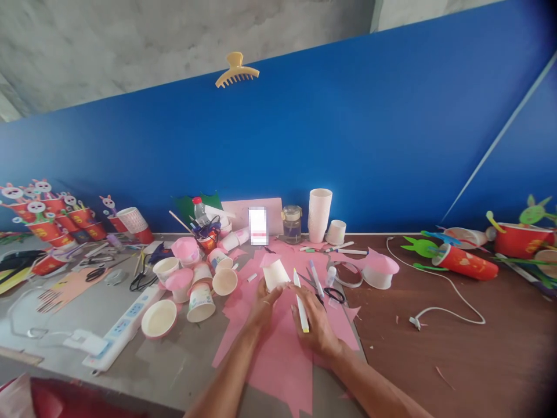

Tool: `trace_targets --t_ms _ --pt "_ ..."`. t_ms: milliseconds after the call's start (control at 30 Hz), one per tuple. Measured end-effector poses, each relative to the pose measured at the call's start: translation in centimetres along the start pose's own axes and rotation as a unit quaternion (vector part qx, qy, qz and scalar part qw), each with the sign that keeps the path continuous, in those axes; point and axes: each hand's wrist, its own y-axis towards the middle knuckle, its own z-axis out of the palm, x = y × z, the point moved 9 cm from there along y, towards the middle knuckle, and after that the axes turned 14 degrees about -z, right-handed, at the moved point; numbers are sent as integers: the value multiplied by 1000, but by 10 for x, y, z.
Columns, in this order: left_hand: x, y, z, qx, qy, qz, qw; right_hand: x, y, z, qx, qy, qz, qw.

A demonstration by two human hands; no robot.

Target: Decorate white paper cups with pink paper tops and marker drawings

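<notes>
Pink paper (pixel 278 348) is spread on the surface (pixel 435 348), where a white paper cup (pixel 275 274) is pinched by the left hand (pixel 263 305) and a marker (pixel 301 302) by the right hand (pixel 319 328), the cup seemingly undecorated yet.

1. On my left, paper cups (pixel 201 303) crowd close beside the left hand (pixel 262 306); no clean sideways pass there.
2. Further left, a power strip (pixel 123 330) and a shallow bowl (pixel 159 318) lie across the grey worktop (pixel 174 371).
3. Just ahead of the right hand (pixel 319 331), scissors (pixel 326 290) and a pen (pixel 316 280) block a straight forward reach.
4. To my right, the brown worktop (pixel 456 371) lies open, apart from a white cable (pixel 448 290) looping over it.
5. A pink-topped cup (pixel 379 271) stands ahead to the right, near the scissors.
6. At the blue wall (pixel 348 145), a cup stack (pixel 319 215) and a jar (pixel 291 223) close off the back.
</notes>
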Motion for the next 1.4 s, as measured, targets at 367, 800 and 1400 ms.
trace_targets --t_ms 367,800,1400 --pt "9 6 2 43 -35 -27 998 -5 -2 -3 -20 -3 20 1000" --pt "12 5 9 83 -76 -95 989 -8 -5 -4 -34 -10 37 999" --pt "3 8 0 39 6 -1 999 -17 -6 -6 -59 5 65 996"
